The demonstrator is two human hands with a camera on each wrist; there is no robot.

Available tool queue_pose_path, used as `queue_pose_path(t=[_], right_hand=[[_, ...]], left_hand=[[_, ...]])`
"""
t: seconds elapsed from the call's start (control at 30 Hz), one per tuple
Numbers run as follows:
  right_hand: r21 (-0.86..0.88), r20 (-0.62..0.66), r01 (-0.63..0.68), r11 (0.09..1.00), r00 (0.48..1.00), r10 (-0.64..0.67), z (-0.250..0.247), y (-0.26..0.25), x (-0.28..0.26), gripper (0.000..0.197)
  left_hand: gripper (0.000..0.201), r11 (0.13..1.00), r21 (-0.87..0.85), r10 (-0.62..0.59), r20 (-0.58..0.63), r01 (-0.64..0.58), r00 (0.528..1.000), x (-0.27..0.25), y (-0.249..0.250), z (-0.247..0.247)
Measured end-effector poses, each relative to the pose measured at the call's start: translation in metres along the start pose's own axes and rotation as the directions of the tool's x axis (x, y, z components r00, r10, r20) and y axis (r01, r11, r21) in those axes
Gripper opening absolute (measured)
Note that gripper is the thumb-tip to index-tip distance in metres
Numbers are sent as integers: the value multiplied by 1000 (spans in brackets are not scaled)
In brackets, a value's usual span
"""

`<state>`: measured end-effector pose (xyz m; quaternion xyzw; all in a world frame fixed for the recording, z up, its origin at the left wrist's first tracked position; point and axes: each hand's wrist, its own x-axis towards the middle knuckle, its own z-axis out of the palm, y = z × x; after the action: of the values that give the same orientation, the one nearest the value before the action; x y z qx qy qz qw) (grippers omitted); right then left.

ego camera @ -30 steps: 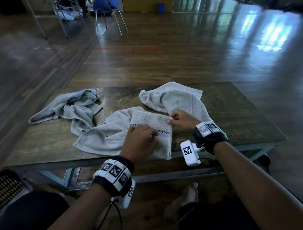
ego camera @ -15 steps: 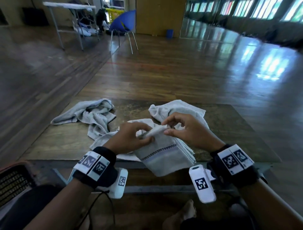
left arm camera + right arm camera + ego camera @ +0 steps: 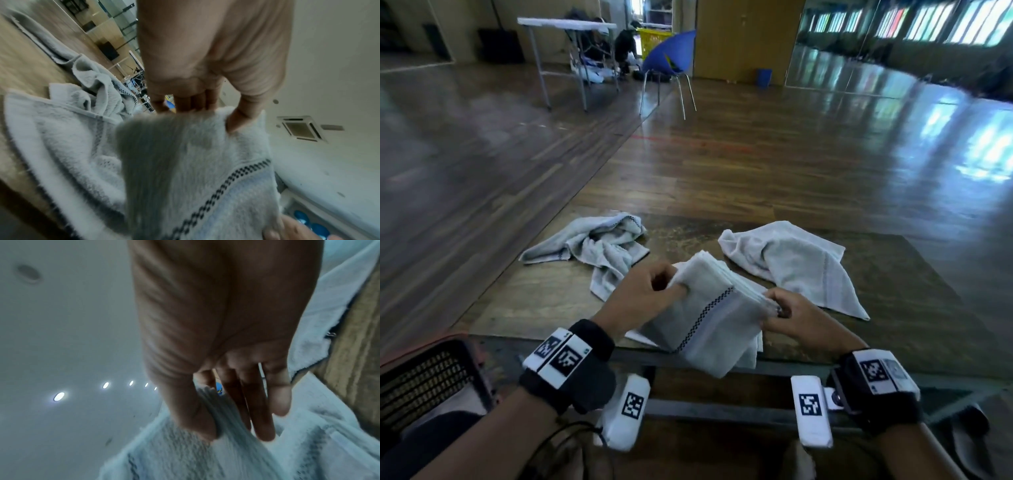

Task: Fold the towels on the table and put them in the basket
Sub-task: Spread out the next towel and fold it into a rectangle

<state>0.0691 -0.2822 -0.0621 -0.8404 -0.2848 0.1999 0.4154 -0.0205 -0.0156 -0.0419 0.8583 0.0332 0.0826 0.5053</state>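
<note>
Grey terry cloth fills the middle of the scene: a folded towel (image 3: 709, 318), pale grey with a dark checkered stripe beside a light blue band, is held up just above the near edge of a worn wooden table (image 3: 893, 274). The left hand (image 3: 643, 301) pinches its upper left corner, thumb on the near face and fingers behind; the right hand (image 3: 794, 320) clamps the stacked layered edge on the towel's right side between thumb and fingers. Risk comes first from that layered edge: judging by how many plies show, a loosened right thumb could let the inner layers slide apart and the fold fall open on the way to the basket (image 3: 428, 380), a dark mesh one sitting low, left of the table's near edge. A white towel portion hangs below the held one at the table edge; whether it is a loose tail of the same cloth or a separate piece is hard to tell, and it might snag or drag. Beyond the held towel, a crumpled towel (image 3: 599, 246) lies on the table to its left and a spread-out towel (image 3: 801, 267) to its right, both unfolded.
</note>
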Motion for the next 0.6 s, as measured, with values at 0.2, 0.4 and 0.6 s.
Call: queue_pose_path(t=[0.2, 0.4, 0.6], right_hand=[[358, -116, -148, 922, 973, 202, 8, 16, 26, 22], [123, -125, -349, 929, 923, 364, 23, 25, 53, 21], [-164, -379, -163, 973, 921, 90, 37, 38, 61, 18]], left_hand=[[40, 950, 129, -299, 125, 283, 946, 19, -30, 13], [40, 885, 338, -399, 196, 321, 896, 35, -50, 30], [30, 936, 294, -187, -48, 193, 981, 46, -58, 34]])
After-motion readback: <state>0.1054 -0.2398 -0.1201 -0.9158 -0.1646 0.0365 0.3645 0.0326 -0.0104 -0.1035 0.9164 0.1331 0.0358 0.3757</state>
